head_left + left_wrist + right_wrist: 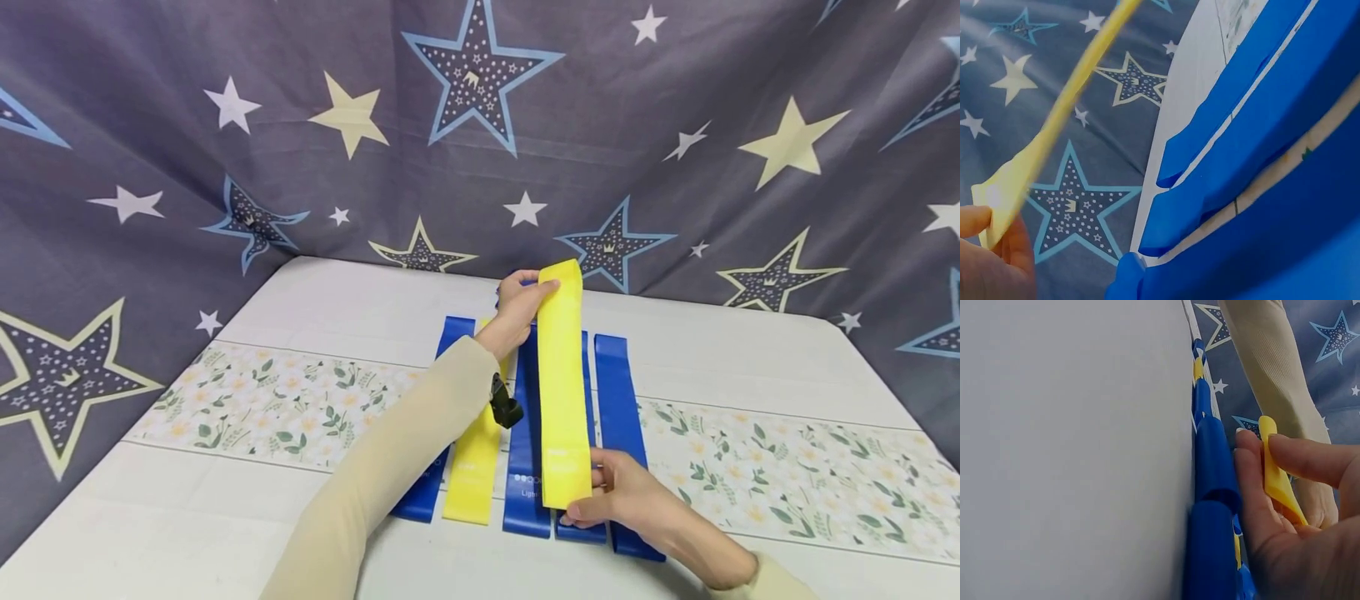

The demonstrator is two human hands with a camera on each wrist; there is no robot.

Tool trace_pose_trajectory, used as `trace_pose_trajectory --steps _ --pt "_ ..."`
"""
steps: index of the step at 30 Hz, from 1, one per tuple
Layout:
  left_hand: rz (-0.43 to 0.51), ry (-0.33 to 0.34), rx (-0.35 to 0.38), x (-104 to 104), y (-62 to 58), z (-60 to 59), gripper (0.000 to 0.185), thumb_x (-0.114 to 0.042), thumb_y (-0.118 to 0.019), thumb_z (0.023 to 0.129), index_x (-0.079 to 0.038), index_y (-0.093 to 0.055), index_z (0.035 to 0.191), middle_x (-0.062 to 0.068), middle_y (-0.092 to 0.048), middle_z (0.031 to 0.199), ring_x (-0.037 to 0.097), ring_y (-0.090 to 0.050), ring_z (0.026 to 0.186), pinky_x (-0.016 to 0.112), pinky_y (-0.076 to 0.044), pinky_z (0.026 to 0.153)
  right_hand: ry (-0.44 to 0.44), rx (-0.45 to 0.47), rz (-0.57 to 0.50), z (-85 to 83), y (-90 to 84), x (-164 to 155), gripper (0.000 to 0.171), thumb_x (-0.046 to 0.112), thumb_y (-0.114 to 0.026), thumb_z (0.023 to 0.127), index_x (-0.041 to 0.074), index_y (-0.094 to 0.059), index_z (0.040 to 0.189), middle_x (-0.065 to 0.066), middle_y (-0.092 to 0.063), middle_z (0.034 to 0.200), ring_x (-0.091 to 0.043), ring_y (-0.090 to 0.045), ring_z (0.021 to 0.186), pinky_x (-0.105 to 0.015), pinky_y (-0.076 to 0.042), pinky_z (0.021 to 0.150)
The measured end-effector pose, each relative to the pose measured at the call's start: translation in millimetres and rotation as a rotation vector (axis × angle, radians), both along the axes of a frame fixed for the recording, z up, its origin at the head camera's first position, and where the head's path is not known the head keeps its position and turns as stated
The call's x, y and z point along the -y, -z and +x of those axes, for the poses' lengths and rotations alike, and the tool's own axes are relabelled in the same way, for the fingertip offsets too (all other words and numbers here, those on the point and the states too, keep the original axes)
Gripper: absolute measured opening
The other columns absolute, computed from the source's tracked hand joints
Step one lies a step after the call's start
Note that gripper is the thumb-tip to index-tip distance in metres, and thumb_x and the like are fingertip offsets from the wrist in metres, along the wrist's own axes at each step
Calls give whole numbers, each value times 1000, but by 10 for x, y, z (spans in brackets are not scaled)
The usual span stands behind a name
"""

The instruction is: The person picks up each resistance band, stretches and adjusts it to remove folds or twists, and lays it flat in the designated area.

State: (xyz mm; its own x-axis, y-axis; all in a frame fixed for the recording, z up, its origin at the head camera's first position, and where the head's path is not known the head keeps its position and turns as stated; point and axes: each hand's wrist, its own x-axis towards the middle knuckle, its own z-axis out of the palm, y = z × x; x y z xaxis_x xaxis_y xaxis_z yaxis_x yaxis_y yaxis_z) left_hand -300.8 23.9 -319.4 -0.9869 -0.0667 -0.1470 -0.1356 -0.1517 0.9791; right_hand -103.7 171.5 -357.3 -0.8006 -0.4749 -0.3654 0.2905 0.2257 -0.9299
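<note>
A yellow resistance band, a flat loop, is stretched lengthwise between both hands, raised over the row of bands. My left hand pinches its far end; in the left wrist view the thumb presses the yellow band against the fingers. At the near end my right hand grips the band between thumb and fingers, as the right wrist view shows on the yellow band. Below lie several blue bands side by side, with another yellow band among them. One blue band reads "Light".
A white tablecloth with a floral strip covers the table. Behind it hangs a dark curtain with stars. Something blue, mostly hidden, lies behind the left hand. A black clip is on the left wrist.
</note>
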Motion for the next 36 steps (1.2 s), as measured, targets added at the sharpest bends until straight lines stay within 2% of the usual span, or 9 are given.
trace_pose_trajectory --steps 7,13,20,25,28,30,33,36 --pt "-64 -19 2 -123 -6 -72 32 -8 -72 83 -2 -59 111 18 -63 111 23 -68 86 31 -57 79 18 11 19 43 6 -99 52 0 -65 84 -13 -41 128 -14 -68 95 -23 -70 80 -39 -58 75" --pt "-144 -35 41 -239 77 -124 36 -6 -75 79 -6 -59 111 15 -63 110 23 -67 85 32 -56 79 32 35 26 97 6 -184 52 3 -60 88 -14 -37 132 -13 -64 93 -19 -68 78 -35 -58 73" --pt "-252 -81 37 -435 175 -146 33 -6 -81 73 -8 -61 100 11 -63 104 20 -63 80 32 -55 78 84 23 103 203 -45 -235 50 4 -59 89 -14 -39 131 -13 -66 94 -20 -68 80 -35 -58 75" --pt "-292 -69 59 -580 232 -100 28 -10 -82 73 -10 -61 92 7 -62 98 18 -57 81 33 -53 80 106 37 117 242 -61 -304 49 3 -58 89 -15 -39 131 -13 -65 95 -19 -68 80 -34 -58 75" --pt "-307 -52 94 -663 296 -77 24 -12 -81 74 -11 -61 87 5 -63 91 16 -58 76 30 -54 73 101 56 109 262 -37 -369 49 2 -57 90 -18 -37 131 -14 -64 97 -19 -68 80 -34 -58 74" --pt "-308 -35 120 -726 328 -72 20 -12 -79 77 -10 -61 86 3 -61 85 13 -57 66 27 -52 64 106 65 105 284 -23 -421 51 2 -56 90 -19 -35 131 -15 -63 98 -19 -68 80 -34 -58 74" --pt "-288 -1 148 -824 353 -63 13 -9 -73 82 -10 -62 88 2 -59 78 11 -48 52 24 -44 50 98 58 104 313 -2 -522 53 0 -55 91 -22 -31 132 -14 -64 98 -19 -69 80 -34 -58 72" --pt "-294 34 172 -921 351 -47 10 -5 -66 83 -10 -64 91 1 -57 74 12 -41 45 25 -36 44 76 63 104 332 10 -627 53 1 -53 92 -23 -30 132 -11 -66 95 -18 -69 81 -33 -58 73"
